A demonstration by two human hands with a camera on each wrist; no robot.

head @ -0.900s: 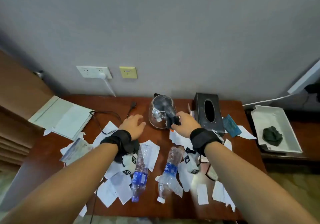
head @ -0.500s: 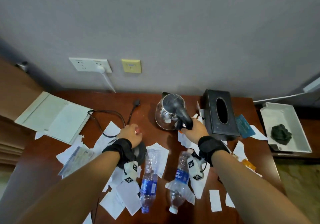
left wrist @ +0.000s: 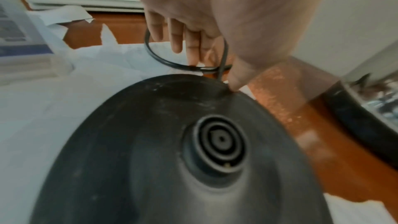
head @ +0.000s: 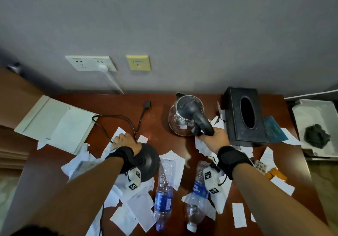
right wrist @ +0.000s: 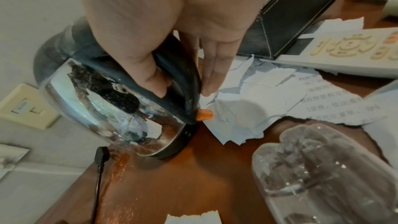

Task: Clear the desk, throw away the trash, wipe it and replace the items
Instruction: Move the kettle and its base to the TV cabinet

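Note:
A glass electric kettle (head: 182, 120) with a black handle stands at the back middle of the wooden desk (head: 164, 140). My right hand (head: 216, 138) grips that handle; in the right wrist view the kettle (right wrist: 103, 108) looks tilted over the wood, with paper bits inside. My left hand (head: 126, 140) is curled over the far rim of the round black kettle base (head: 149, 160). In the left wrist view its thumb presses the base (left wrist: 172, 159) and its fingers reach down behind the rim at the black cord (left wrist: 168, 61). Torn white paper (head: 133, 212) covers the front of the desk.
Two crushed plastic bottles (head: 163, 193) (head: 197, 197) lie near the front edge. A black tissue box (head: 245, 115) stands right of the kettle, with a blue card (head: 274, 131) beside it. A white folder (head: 54, 124) lies at the left. A white tray (head: 311, 113) holding a dark cloth (head: 317, 135) is off to the right.
My left hand went from an open reach to curled over the base's far rim. My right hand has kept its grip on the kettle handle. My view has dropped closer.

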